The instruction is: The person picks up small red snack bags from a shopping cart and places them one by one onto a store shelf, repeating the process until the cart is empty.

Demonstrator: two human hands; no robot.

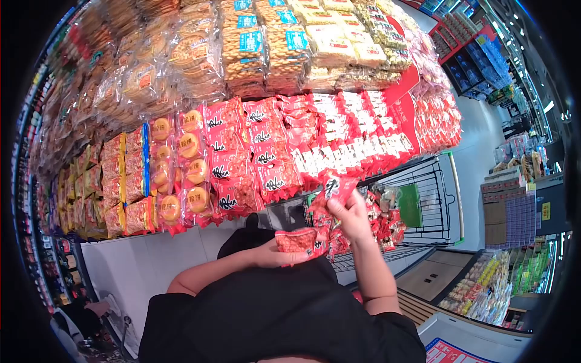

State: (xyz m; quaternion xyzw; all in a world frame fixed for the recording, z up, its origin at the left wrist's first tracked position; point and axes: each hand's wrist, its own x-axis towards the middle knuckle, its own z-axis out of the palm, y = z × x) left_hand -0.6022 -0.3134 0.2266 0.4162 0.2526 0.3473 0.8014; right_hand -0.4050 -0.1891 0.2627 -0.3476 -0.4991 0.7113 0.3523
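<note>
My left hand (272, 255) is closed on a red snack packet (295, 241) with a clear window, held low in front of my black shirt. Higher and to the right, my right hand (353, 219) pinches another red snack packet (336, 188) by its lower edge. That packet is in front of the display's near edge. Just beyond my hands, a metal shopping cart (428, 233) holds a heap of loose red packets (387, 225). Rows of similar red packets (237, 181) with black lettering stand on the display ahead.
Packs with round yellow cakes (196, 171) and yellow-red packets (115, 181) fill the display's left. Bagged biscuits and nut bars (245, 48) are stacked behind. A red sign (404, 115) rises at the right corner. Stacked boxes (511, 212) stand across the aisle.
</note>
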